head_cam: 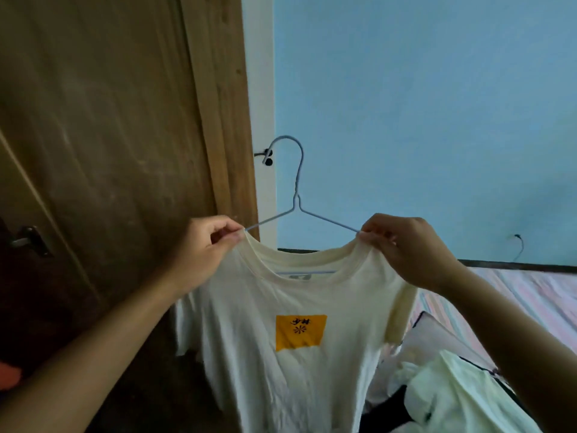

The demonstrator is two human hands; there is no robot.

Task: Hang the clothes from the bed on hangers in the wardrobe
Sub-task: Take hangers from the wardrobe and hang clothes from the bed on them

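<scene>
Both forearms reached up from the bottom corners of the head view, meeting at a cream T-shirt point(281, 354) held up in the middle of the frame. On the shirt's chest sat an orange rectangle point(300, 332) with small dark marks on it.

The left hand point(204, 254) pinched the shirt's collar at the left shoulder, thumb and forefinger closed on the fabric where the hanger's left arm entered it, the other fingers curled under. The right hand point(406, 248) did the same at the right shoulder, its fingertips point(370, 237) gripping the collar edge at the hanger's right arm.

A pale blue wire hanger point(296, 189) stood upright between the hands. Its hook rose above the collar against the wall, hooked on nothing. Both sloping arms ran down into the neck opening, and the bottom bar showed faintly through the opening just below the collar's back edge. So the shirt was on the hanger, held in the air, with its body hanging down loose and wrinkled.

Behind the left hand stood a brown wooden door point(109, 120), its metal handle point(28, 242) at the far left edge. A white frame strip point(259, 89) ran beside it, with a small dark fitting on it near the hook. A blue wall point(437, 104) filled the upper right.

Low on the right lay the bed point(537, 295), covered by a pink and white striped sheet. On it, just beside the shirt's right side, sat a heap of pale clothes point(452, 392) with some dark fabric under it.
</scene>
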